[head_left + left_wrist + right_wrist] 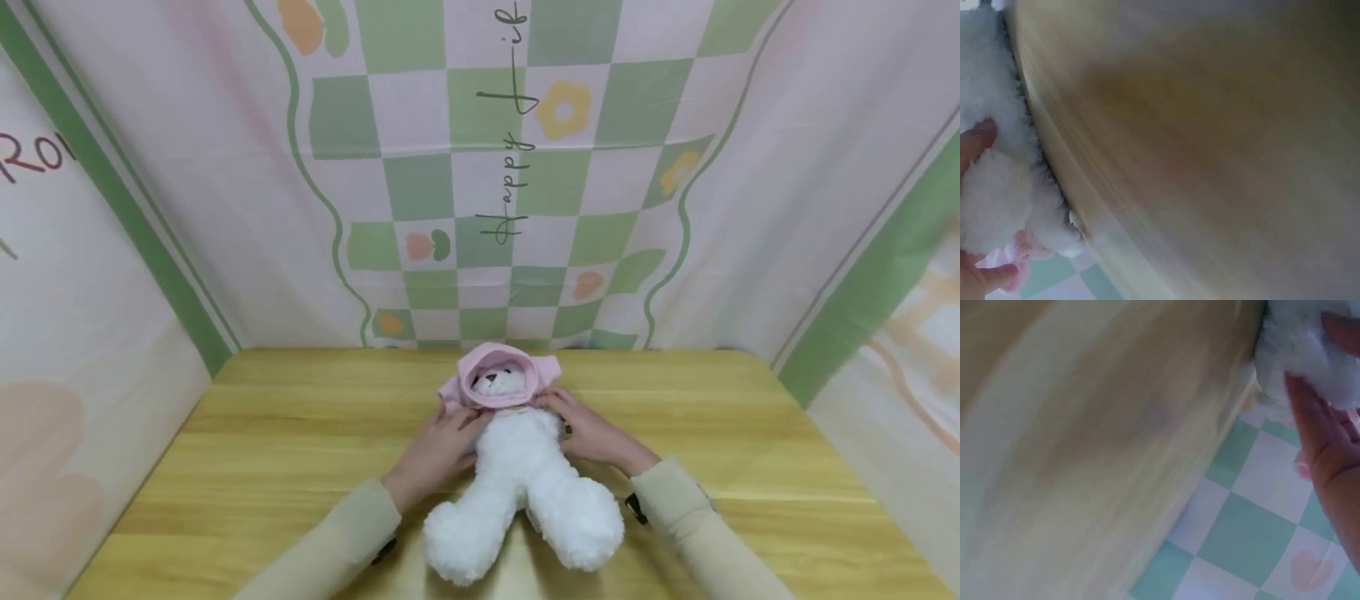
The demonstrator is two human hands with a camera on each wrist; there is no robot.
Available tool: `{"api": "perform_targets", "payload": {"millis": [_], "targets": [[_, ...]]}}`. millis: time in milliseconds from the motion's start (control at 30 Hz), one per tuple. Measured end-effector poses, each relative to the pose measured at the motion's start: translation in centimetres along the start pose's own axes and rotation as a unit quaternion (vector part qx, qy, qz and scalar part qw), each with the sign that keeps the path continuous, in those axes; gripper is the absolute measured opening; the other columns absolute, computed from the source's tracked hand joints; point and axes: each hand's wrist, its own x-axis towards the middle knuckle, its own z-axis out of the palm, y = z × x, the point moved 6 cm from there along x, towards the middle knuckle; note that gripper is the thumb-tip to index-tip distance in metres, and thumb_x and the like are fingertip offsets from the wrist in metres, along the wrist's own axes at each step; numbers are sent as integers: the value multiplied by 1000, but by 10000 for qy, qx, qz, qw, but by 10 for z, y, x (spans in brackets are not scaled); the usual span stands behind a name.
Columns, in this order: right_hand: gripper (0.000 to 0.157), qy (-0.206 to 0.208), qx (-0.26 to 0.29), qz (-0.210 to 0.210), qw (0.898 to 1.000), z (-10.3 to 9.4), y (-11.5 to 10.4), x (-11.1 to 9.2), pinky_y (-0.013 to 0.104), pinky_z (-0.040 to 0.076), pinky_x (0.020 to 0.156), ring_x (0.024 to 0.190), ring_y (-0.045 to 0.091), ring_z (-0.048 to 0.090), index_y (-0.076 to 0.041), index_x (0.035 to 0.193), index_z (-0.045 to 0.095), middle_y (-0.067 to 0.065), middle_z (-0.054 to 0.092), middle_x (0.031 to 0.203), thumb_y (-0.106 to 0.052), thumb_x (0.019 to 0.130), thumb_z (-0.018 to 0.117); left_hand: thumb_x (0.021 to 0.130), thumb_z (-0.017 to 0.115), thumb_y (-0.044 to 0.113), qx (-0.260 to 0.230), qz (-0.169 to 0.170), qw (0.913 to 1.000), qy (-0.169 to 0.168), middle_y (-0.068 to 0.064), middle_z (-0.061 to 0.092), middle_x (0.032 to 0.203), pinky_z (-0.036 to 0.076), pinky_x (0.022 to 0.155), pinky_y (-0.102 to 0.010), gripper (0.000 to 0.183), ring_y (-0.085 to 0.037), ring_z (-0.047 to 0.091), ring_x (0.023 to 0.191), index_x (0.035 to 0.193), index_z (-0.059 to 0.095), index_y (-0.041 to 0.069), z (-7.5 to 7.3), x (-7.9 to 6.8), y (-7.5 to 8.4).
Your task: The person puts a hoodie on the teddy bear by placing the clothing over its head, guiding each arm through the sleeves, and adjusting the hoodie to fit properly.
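Note:
A white plush bear (525,462) lies on its back, legs toward me. Around its head sits a small pink top (495,360), the muzzle showing through its round opening. My left hand (438,450) grips the bear at its side below the top; in the left wrist view, thumb and fingers lie either side of a fluffy arm (997,203), one finger touching pink cloth. My right hand (596,432) holds the other side, fingertips near the top's edge. White fur (1300,353) lies between its thumb and finger in the right wrist view. The bear's arms are mostly hidden from above.
A wood-grain table (300,417) lies under the bear. Behind its far edge hangs a green-and-white checked cloth (487,183) with printed flowers and lettering. Pale printed cloth also hangs at the left and right sides.

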Motion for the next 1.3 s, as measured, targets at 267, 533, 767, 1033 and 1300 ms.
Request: {"api": "perform_targets", "payload": {"millis": [267, 533, 767, 1033, 1300], "targets": [[81, -385, 440, 32, 9983, 0, 0, -15, 42, 45, 101, 135, 45, 30, 1, 146, 31, 28, 26, 149, 9, 72, 63, 80, 74, 21, -710, 107, 9970, 303, -12, 54, 138, 39, 109, -52, 65, -27, 51, 128, 139, 48, 5, -2, -7, -1], [72, -257, 570, 226, 9978, 0, 2, -22, 47, 46, 100, 134, 46, 34, -2, 146, 32, 27, 27, 151, -4, 83, 66, 79, 75, 18, -793, 193, 9954, 493, -16, 57, 133, 49, 102, -41, 56, -30, 57, 121, 130, 56, 4, -11, -17, -1], [56, 79, 949, 369, 9948, 0, 6, -24, 25, 52, 86, 109, 13, 54, 0, 139, 43, 23, 50, 135, -9, 88, 65, 83, 72, 18, -1258, -548, 9904, 174, -15, 62, 127, 53, 96, -40, 45, -31, 62, 112, 125, 61, 4, -16, -21, -8], [36, 819, 450, 524, 9942, -3, 6, -22, 24, 52, 82, 99, 4, 58, -2, 124, 59, 14, 67, 114, -10, 89, 64, 82, 73, 21, -1387, -879, 9864, 110, -15, 64, 121, 54, 92, -41, 49, -30, 64, 107, 126, 58, 4, -12, -24, -12], [26, 1122, 348, 565, 9915, -5, 2, -17, 24, 53, 77, 90, 2, 59, 0, 111, 66, 14, 71, 103, -6, 86, 67, 83, 73, 20, -1663, -1223, 9780, -290, -15, 62, 125, 54, 93, -43, 52, -31, 63, 109, 129, 55, 6, -3, -28, -17]]}}
